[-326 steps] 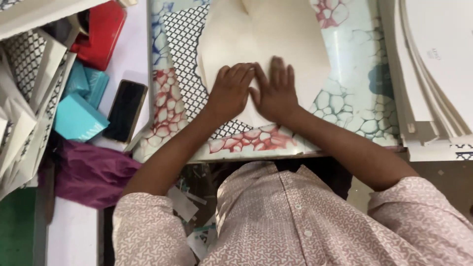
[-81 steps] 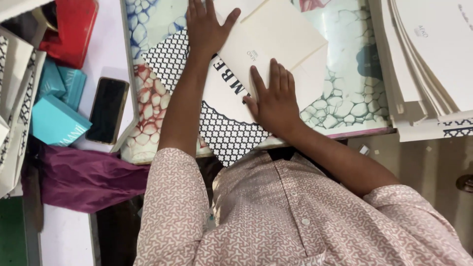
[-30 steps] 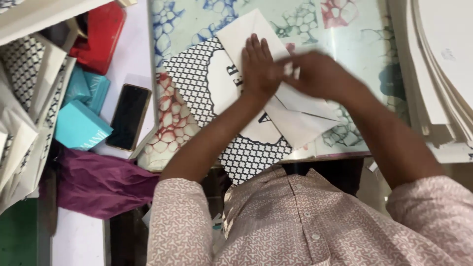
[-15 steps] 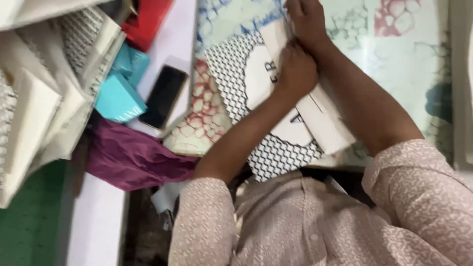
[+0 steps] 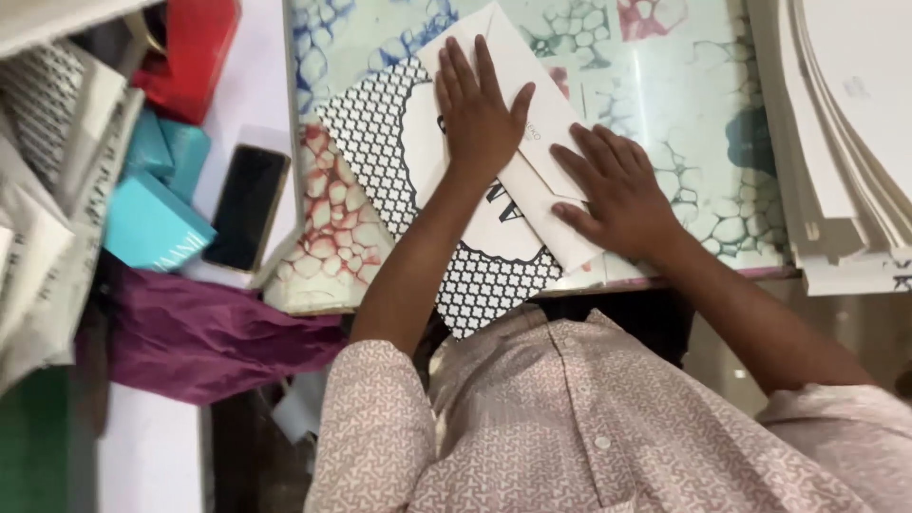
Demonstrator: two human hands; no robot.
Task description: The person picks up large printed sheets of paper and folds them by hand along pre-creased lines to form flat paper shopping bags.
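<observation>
A person in a pink patterned shirt (image 5: 570, 418) leans over a glass-topped table (image 5: 684, 123) printed with a coloured cell pattern. Both hands press flat on a folded paper bag blank (image 5: 480, 247), white with a black lattice print, lying on the table directly under the fingers and running from beyond the fingertips back to the table's near edge.

The left hand (image 5: 478, 119) lies palm down on the upper white flap, fingers spread wide and straight, gripping nothing. The right hand (image 5: 622, 195) lies flat just right of it, fingers loosely fanned and pointing left toward the fold line, also gripping nothing. The diagonal crease runs between the two hands, just ahead of the right fingertips.

To press this fold well, the left palm would best pin the flap so the edges do not slip, while the right fingers bear down evenly along the crease.

Right of the right hand, well apart, is a stack of white card sheets (image 5: 836, 142). Left of the left hand lie purple cloth (image 5: 209, 337), a turquoise box (image 5: 152, 228), a red box (image 5: 195, 47) and a dark phone (image 5: 247, 207), all apart from the fingers.
</observation>
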